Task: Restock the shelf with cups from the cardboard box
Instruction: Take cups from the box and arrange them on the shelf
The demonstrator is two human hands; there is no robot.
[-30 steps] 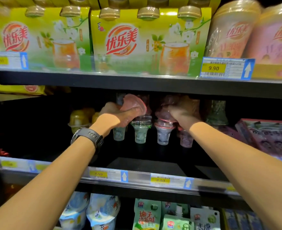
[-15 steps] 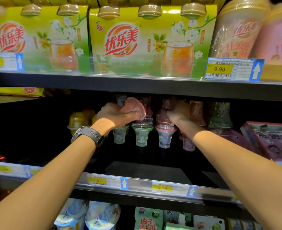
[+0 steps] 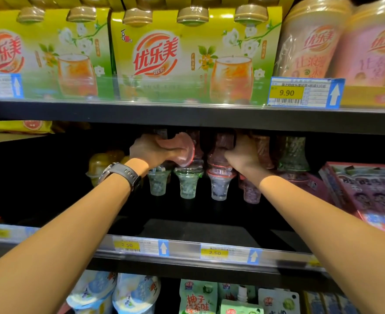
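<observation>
Both my arms reach deep into the dark middle shelf (image 3: 187,227). My left hand (image 3: 150,150), with a black watch on its wrist, grips a pink-lidded jelly cup (image 3: 182,150) turned on its side, lid facing right. My right hand (image 3: 243,152) grips a reddish cup (image 3: 221,143) on top of a stack at the back. Below the hands stand stacked clear cone-shaped cups: two greenish ones (image 3: 188,182), a clear one with a red rim (image 3: 219,184) and a purple one (image 3: 251,191). The cardboard box is not in view.
Yellow cups (image 3: 98,164) stand at the shelf's back left and a green-tinted cup stack (image 3: 293,155) to the right. Purple boxes (image 3: 363,191) fill the right side. Milk-tea packs (image 3: 187,55) line the shelf above; price tags (image 3: 141,247) run along the front rail.
Both hands have pushed a little further in and up toward the back stacks. The pink-lidded cup stays in my left hand, and my right hand has closed around the reddish top cup.
</observation>
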